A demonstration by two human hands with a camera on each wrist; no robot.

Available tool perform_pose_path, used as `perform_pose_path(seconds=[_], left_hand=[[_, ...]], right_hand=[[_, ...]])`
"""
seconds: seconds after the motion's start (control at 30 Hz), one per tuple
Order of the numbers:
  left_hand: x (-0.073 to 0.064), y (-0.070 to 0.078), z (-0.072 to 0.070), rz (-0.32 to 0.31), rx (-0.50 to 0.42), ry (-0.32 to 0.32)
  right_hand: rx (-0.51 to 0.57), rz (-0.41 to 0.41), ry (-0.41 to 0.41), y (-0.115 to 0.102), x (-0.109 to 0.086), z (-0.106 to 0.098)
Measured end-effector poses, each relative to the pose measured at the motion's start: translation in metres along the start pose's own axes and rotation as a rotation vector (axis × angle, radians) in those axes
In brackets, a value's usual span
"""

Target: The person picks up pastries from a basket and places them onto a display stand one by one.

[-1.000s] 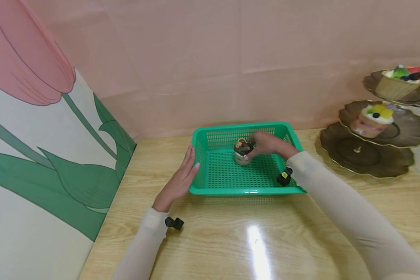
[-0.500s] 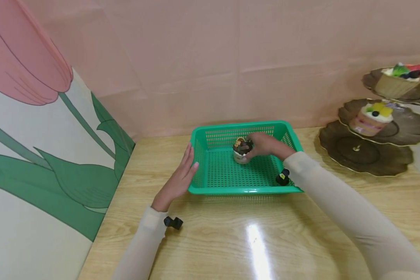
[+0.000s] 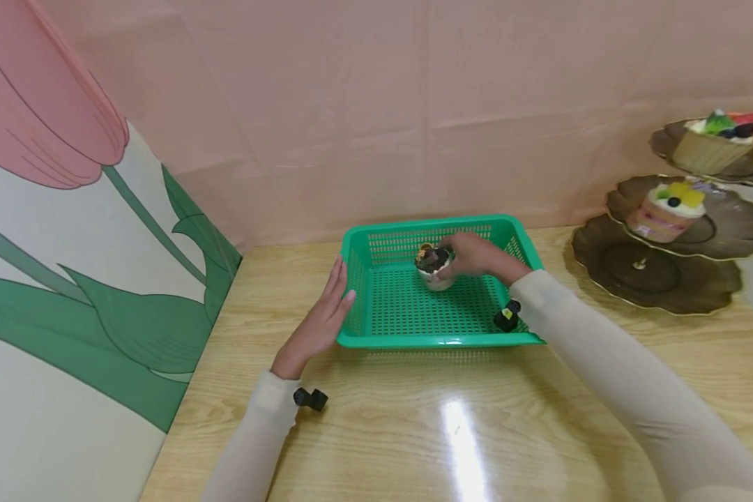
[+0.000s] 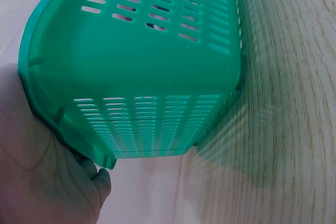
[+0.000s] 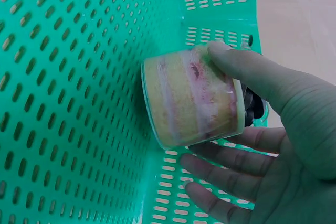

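Note:
A clear cup of layered cake (image 3: 438, 280), topped with dark chocolate pieces and an orange slice-like garnish, is inside a green plastic basket (image 3: 439, 341). My right hand (image 3: 473, 255) grips the cup from its right side. In the right wrist view, the thumb lies on one side of the cup (image 5: 191, 98) and fingers reach round the other; the cup tilts slightly. With fingers straight, my left hand (image 3: 318, 322) rests against the basket's left rim. The left wrist view shows the palm (image 4: 39, 166) at the outer rim of the basket (image 4: 131, 61).
At the right stands a tiered stand with dark scalloped plates (image 3: 659, 279). A fruit-topped cake cup (image 3: 667, 213) sits on its middle plate, and cupcakes (image 3: 714, 148) on the upper one. The basket is on a wooden table (image 3: 376, 432), against a pink-covered wall (image 3: 351, 139).
The cake cup has tipped a little to the left and appears slightly raised in my right hand. My left hand stays at the basket's rim.

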State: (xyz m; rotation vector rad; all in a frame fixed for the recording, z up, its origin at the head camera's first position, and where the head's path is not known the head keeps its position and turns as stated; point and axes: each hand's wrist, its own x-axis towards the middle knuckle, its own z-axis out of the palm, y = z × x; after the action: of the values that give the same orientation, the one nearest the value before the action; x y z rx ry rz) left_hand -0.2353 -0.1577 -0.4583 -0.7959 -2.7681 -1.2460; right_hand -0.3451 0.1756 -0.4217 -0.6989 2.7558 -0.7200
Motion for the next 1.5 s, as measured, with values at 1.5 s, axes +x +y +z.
perform_pose_path(seconds=[1.5], left_hand=[[0.0,-0.001,0.0,-0.006,0.0,0.002]], right_hand=[[0.414,-0.114,0.254,-0.013,-0.033,-0.059]])
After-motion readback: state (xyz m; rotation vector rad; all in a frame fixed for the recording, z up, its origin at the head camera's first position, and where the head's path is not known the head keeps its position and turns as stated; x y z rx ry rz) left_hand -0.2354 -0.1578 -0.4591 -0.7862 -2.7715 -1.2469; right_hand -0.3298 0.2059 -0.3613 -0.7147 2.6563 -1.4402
